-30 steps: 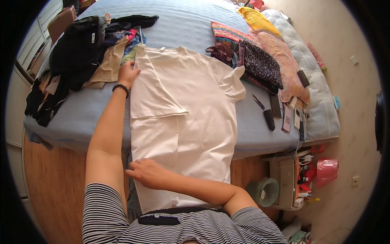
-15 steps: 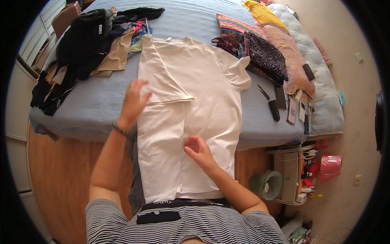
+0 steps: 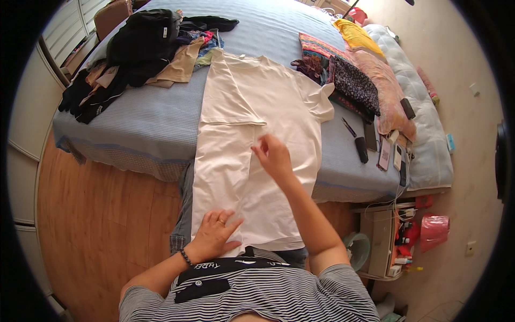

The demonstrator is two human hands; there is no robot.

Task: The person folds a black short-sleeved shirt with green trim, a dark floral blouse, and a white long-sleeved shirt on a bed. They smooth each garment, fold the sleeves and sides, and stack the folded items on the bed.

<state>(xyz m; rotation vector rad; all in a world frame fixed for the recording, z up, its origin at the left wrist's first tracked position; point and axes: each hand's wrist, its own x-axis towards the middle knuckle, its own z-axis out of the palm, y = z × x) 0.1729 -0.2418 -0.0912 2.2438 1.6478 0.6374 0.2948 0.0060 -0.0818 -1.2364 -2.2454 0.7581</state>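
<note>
A white T-shirt (image 3: 287,161) lies spread from the bed's edge down over my lap, its collar at the far end. Its left side is folded inward, and that sleeve lies flat across the body of the shirt. The right sleeve still sticks outward. My left hand (image 3: 214,233), with a ring and a dark bead bracelet, rests on the folded part near the hem, fingers spread. Over the middle of the shirt, near the folded sleeve's cuff, is my right hand (image 3: 272,155). Its fingers are curled and slightly blurred, and I cannot make out whether they pinch the cloth.
The blue-covered bed (image 3: 145,118) holds a heap of dark clothes (image 3: 142,48) at far left. At right are a folded dark patterned cloth (image 3: 354,83), a pink pillow (image 3: 394,112), a black case (image 3: 361,150) and a phone (image 3: 384,154). A drawer unit (image 3: 375,236) and a bin (image 3: 358,252) stand below.
My left hand has come down from beside the folded sleeve to the shirt near the hem. My right hand has moved farther up the shirt. The view has shifted slightly.
</note>
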